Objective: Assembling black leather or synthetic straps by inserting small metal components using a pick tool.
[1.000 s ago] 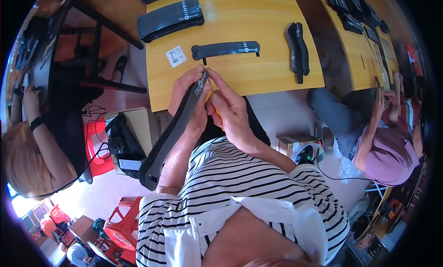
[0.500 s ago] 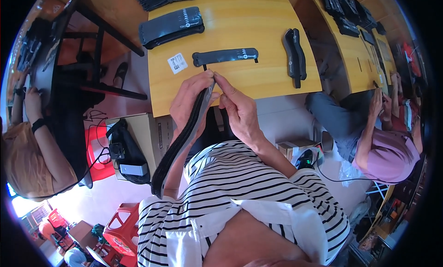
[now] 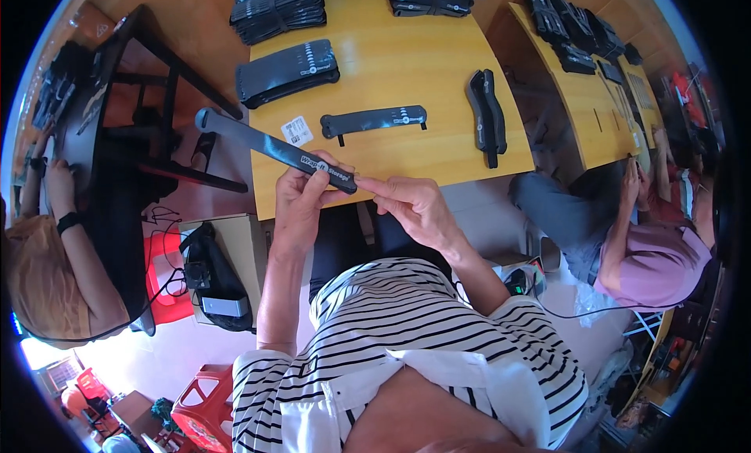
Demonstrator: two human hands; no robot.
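**Long black strap held over the table edge**

The left hand point(image 3: 301, 199) is closed around a long black strap point(image 3: 270, 148), which points to 10 o'clock. The right hand point(image 3: 415, 206) pinches its near end. At 12 o'clock, on the yellow table point(image 3: 438, 152), lie a small white label point(image 3: 296, 131), a flat black strap point(image 3: 374, 120) and a folded one point(image 3: 486, 113).

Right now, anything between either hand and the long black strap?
Nothing visible. The left hand already grips the long black strap near its right end, thumb over it. The right hand touches that same end with its fingertips. The strap's far end sticks out left, past the yellow table edge.
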